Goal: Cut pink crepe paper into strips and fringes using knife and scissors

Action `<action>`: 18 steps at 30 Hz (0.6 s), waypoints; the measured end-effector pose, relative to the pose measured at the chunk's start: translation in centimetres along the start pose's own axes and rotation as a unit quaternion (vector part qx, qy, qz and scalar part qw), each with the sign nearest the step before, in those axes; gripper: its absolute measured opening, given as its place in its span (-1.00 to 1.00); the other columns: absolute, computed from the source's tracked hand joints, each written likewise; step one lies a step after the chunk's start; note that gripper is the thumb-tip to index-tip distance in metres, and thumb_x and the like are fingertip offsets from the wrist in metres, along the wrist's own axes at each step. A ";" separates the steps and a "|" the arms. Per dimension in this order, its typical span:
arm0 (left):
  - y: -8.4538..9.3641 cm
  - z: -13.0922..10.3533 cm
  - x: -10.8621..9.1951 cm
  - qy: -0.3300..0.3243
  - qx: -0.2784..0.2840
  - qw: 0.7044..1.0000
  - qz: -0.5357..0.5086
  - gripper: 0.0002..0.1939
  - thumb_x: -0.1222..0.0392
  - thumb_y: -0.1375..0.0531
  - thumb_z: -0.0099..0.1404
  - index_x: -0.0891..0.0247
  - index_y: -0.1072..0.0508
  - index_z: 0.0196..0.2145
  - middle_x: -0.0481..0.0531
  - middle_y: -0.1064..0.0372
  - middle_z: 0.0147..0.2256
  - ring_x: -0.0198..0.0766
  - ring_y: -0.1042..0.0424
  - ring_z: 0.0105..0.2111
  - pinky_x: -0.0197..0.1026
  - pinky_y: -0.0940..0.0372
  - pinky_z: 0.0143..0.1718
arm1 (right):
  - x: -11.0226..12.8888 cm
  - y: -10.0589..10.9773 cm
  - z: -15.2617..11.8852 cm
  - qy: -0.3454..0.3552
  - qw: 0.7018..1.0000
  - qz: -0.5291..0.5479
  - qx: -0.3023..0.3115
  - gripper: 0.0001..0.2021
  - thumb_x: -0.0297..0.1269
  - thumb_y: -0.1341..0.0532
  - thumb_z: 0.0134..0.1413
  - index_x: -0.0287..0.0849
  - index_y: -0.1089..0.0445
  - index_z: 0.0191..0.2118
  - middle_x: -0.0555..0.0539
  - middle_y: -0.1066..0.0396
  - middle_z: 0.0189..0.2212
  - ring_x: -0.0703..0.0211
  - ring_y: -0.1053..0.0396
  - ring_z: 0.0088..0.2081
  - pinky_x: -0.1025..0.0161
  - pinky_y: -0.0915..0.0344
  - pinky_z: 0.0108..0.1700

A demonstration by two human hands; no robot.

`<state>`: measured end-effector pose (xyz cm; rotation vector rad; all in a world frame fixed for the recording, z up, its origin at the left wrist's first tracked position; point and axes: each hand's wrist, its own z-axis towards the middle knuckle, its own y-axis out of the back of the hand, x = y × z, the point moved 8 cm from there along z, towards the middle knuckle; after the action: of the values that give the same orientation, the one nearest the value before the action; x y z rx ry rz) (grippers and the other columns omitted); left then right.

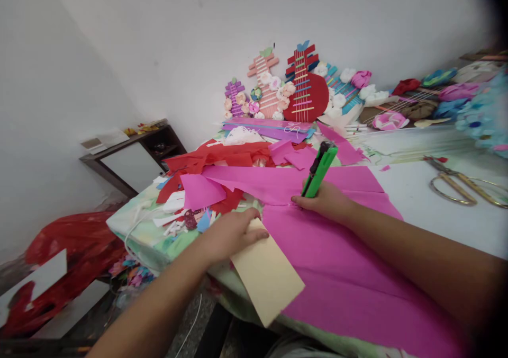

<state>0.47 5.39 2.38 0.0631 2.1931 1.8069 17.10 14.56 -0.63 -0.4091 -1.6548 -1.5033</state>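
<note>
A cream card (270, 273) is gripped between the thumb and fingers of my left hand (234, 233), its lower end hanging over the table's front edge. My right hand (323, 202) is closed round a green and black tool (320, 170) that looks like a box cutter, held upright; its tip is hidden. Beneath that hand lies a large magenta paper sheet (337, 294) with fold lines. A strip of the same magenta paper (262, 180) stretches left, beyond my right hand. My left hand is beside the sheet's left edge.
Gold-handled scissors (462, 180) lie open at the right on a white surface (416, 209). Red paper scraps (234, 154) and small bits cover the left of the table. Paper-flower instruments, one red (305, 98), lean on the wall. A dark cabinet (135, 157) stands left.
</note>
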 end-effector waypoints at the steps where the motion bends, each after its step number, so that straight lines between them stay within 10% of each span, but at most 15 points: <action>1: 0.9 0.1 0.4 -0.010 0.016 1.000 -0.023 -0.69 -0.05 0.02 0.19 0.22 -0.33 -0.30 -0.02 -0.38 -0.37 -0.22 -0.37 -0.37 -0.26 -0.20 -0.40 | 0.0 -0.1 0.0 -0.003 1.000 -0.005 0.004 -0.60 0.12 -0.12 -0.22 -0.17 -0.13 -0.58 0.03 -0.23 -0.61 0.26 -0.22 -0.51 0.29 -0.13 -0.43; 6: 2.8 2.5 4.0 0.029 0.146 0.989 -0.021 -0.68 -0.05 0.01 0.17 0.23 -0.37 -0.35 -0.08 -0.32 -0.55 -0.32 -0.31 -0.58 -0.34 -0.13 -0.60 | 0.2 -0.2 -0.1 -0.003 0.999 -0.047 -0.006 -0.58 0.14 -0.13 -0.26 -0.16 -0.11 -0.57 0.05 -0.19 -0.62 0.28 -0.16 -0.54 0.30 -0.07 -0.47; 10: 4.3 6.3 3.8 0.004 0.017 0.979 0.204 -0.72 0.02 -0.14 0.05 0.23 -0.39 -0.31 0.04 -0.37 -0.36 -0.18 -0.35 -0.36 -0.25 -0.20 -0.40 | 0.3 -0.3 -0.2 0.000 0.999 -0.049 -0.007 -0.54 0.18 -0.16 -0.32 -0.16 -0.10 -0.58 0.05 -0.16 -0.63 0.28 -0.14 -0.54 0.30 -0.06 -0.47; 14: 2.9 5.6 -0.6 -0.022 -0.086 0.973 0.215 -0.65 0.01 0.07 0.24 0.30 -0.35 -0.25 0.14 -0.32 -0.33 -0.14 -0.33 -0.34 -0.15 -0.21 -0.35 | -0.2 0.0 -0.1 -0.015 1.000 -0.012 -0.010 -0.55 0.13 -0.21 -0.37 -0.17 -0.09 -0.60 0.05 -0.17 -0.63 0.27 -0.16 -0.52 0.30 -0.09 -0.46; 18: -1.1 2.7 -7.2 -0.227 -0.100 0.950 0.188 -0.58 -0.05 0.04 0.21 0.32 -0.36 -0.19 0.16 -0.32 -0.27 -0.09 -0.30 -0.25 -0.04 -0.20 -0.19 | -0.3 0.3 0.0 -0.005 1.000 0.015 -0.025 -0.60 0.06 -0.22 -0.33 -0.18 -0.12 -0.61 0.05 -0.18 -0.64 0.28 -0.16 -0.52 0.31 -0.10 -0.46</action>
<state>8.20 6.13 2.30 0.8176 1.7460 1.9494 17.53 14.77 -0.65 -0.4676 -1.6150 -1.5255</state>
